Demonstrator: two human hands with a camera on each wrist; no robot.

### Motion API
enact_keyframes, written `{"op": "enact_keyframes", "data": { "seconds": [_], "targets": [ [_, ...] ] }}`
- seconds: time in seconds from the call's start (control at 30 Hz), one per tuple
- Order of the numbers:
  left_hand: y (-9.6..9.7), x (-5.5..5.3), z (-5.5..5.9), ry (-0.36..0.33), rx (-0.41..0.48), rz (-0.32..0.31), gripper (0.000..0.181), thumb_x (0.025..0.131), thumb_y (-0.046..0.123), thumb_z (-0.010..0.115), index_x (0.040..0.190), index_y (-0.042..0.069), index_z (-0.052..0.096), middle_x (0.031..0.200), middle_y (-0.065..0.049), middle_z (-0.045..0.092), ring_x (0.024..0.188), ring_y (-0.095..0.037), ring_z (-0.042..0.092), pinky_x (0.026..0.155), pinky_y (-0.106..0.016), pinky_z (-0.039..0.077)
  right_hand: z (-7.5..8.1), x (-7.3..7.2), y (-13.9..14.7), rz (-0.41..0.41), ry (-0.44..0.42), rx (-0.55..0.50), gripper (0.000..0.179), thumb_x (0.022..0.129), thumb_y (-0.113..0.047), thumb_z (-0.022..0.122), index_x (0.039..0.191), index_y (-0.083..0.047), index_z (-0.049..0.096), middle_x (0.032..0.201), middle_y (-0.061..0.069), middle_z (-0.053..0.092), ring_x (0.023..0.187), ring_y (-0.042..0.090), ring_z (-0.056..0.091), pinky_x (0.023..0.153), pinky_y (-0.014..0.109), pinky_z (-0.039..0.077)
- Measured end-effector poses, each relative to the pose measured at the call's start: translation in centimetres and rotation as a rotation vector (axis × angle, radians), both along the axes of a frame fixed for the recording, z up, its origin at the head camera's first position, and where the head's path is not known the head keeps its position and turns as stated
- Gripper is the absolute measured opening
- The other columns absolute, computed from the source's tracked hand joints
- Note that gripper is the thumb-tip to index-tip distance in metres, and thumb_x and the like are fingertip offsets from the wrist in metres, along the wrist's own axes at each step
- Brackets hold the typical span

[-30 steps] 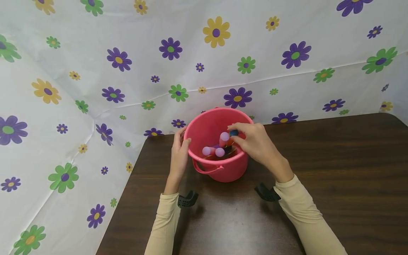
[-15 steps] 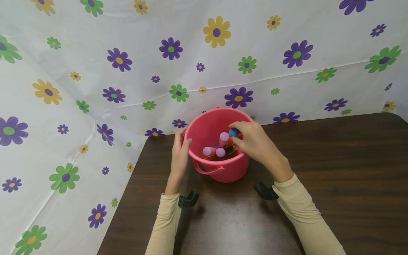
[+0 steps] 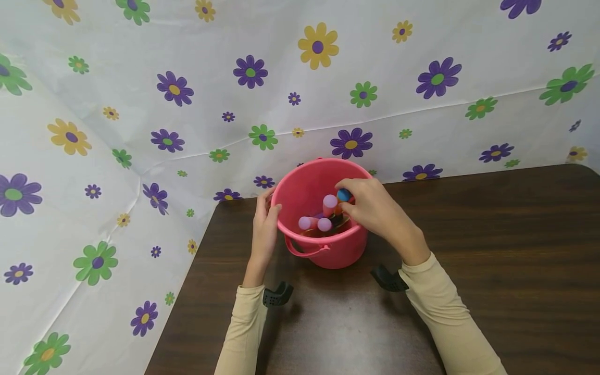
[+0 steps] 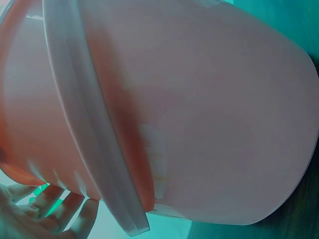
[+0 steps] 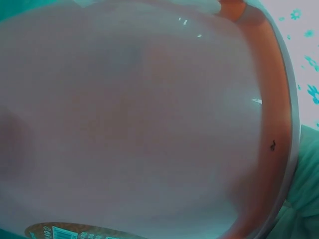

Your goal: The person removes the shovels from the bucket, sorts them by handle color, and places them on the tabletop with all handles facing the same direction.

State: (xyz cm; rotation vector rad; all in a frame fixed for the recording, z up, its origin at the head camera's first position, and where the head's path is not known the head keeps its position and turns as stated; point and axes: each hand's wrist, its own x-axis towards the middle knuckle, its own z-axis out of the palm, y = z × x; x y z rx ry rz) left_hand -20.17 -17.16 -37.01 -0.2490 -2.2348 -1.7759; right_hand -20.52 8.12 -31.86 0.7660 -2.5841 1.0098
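A pink plastic bucket (image 3: 339,252) stands on the dark wooden table. My left hand (image 3: 265,229) grips its left rim, thumb on top; in the left wrist view the fingers (image 4: 55,209) lie along its side. At the right rim, my right hand (image 3: 375,208) reaches in and pinches an object with a blue rounded end (image 3: 344,195) and an orange part below, kind unclear. Beside it in the bucket are pink objects with lilac rounded ends (image 3: 330,202), and something dark and shiny lies under them. The right wrist view shows mostly the bucket's wall (image 5: 139,109).
The pink handle (image 3: 304,252) hangs down at the bucket's front. Behind and to the left hangs a white sheet with printed flowers (image 3: 201,120). The wooden table (image 3: 492,234) stretches out to the right. Dark wrist mounts (image 3: 278,295) stick out from both sleeves.
The blue rounded end shows more fully between my right hand's fingers than one second ago. Bucket and left hand have stayed in place; the head view has shifted slightly.
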Motion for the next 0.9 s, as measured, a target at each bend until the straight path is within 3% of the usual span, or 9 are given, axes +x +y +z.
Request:
{"op": "enact_keyframes", "data": {
  "seconds": [0.5, 0.9],
  "targets": [
    [-0.15, -0.06, -0.07, 0.001, 0.001, 0.001, 0.05, 0.101, 0.016, 0.051, 0.15, 0.008, 0.044, 0.146, -0.012, 0.053, 0.129, -0.03, 0.057, 0.103, -0.049, 0.053, 0.2, -0.3, 0.04, 0.021, -0.049, -0.006, 0.027, 0.084, 0.005, 0.076, 0.111, 0.005, 0.072, 0.085, 0.011, 0.066, 0.076, 0.026, 0.058, 0.071, 0.039, 0.06],
    [-0.04, 0.02, -0.03, 0.007, 0.014, -0.005, 0.05, 0.102, 0.016, 0.051, 0.15, 0.007, 0.044, 0.145, -0.013, 0.054, 0.128, -0.031, 0.057, 0.103, -0.049, 0.052, 0.14, -0.15, 0.03, -0.007, -0.051, -0.038, 0.025, 0.083, 0.006, 0.074, 0.108, 0.005, 0.072, 0.084, 0.011, 0.066, 0.073, 0.025, 0.058, 0.065, 0.036, 0.059]
  ]
}}
